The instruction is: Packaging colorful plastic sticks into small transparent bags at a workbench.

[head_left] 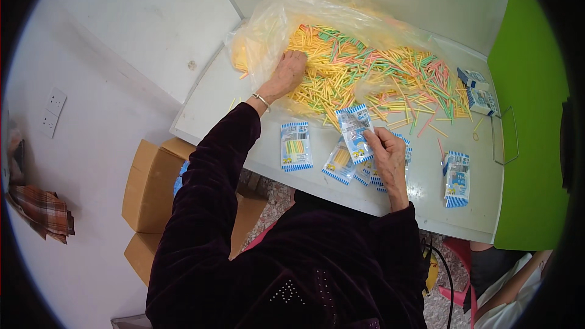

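Observation:
A large heap of thin pastel sticks (365,73), mostly yellow with pink and green among them, lies on a clear plastic bag (268,36). At the heap's left side my left hand (288,75) reaches in, its fingers curled down and their tips hidden. My right hand (388,161) pinches a blue and white packet (355,134) near the table's front edge. Under that packet lie several similar packets (339,161), partly covered by it and by the hand. A see-through packet (295,147) showing sticks inside lies flat to the left.
The white table (262,152) stands against pale walls, with a green panel (530,116) at the right. More packets (457,180) lie at its right side, near a bent wire stand (506,137). Below left stands an open cardboard box (149,189). Another person's arm (512,289) shows at lower right.

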Motion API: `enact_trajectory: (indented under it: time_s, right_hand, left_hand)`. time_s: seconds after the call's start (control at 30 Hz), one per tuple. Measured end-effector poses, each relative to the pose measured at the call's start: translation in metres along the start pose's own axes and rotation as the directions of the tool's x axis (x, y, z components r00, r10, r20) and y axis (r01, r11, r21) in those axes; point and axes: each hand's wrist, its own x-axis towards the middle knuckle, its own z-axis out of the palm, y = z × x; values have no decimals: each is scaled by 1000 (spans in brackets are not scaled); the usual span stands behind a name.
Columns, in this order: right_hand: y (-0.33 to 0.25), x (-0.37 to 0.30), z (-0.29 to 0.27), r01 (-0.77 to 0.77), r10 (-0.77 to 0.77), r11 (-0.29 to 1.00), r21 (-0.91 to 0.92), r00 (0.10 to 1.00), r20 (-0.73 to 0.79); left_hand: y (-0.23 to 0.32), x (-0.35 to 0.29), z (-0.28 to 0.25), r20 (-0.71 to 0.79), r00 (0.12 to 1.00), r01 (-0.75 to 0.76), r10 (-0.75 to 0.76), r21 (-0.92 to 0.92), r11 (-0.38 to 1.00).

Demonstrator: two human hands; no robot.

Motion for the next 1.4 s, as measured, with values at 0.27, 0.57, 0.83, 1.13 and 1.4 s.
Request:
enact_trajectory:
  time_s: [0.27, 0.57, 0.83, 1.13, 1.4]
  right_hand:
    - [-9, 2, 0, -39, 44, 989, 142, 998, -33]
    - [-27, 35, 16, 19, 202, 591, 806, 964, -171]
    - [4, 86, 45, 106, 339, 224, 969, 923, -180]
    - [27, 90, 48, 157, 323, 267, 951, 915, -242]
    - [4, 63, 20, 190, 165, 617, 764, 918, -362]
  left_hand:
    - [9, 29, -38, 152, 920, 375, -360, -604, 703]
    - [70, 56, -56, 540, 829, 289, -145, -636, -715]
    - [131, 54, -19, 620, 758, 235, -202, -550, -802]
    - [160, 47, -18, 568, 723, 129, -395, -671, -730]
    - [129, 60, -33, 539, 758, 215, -369, -739, -638]
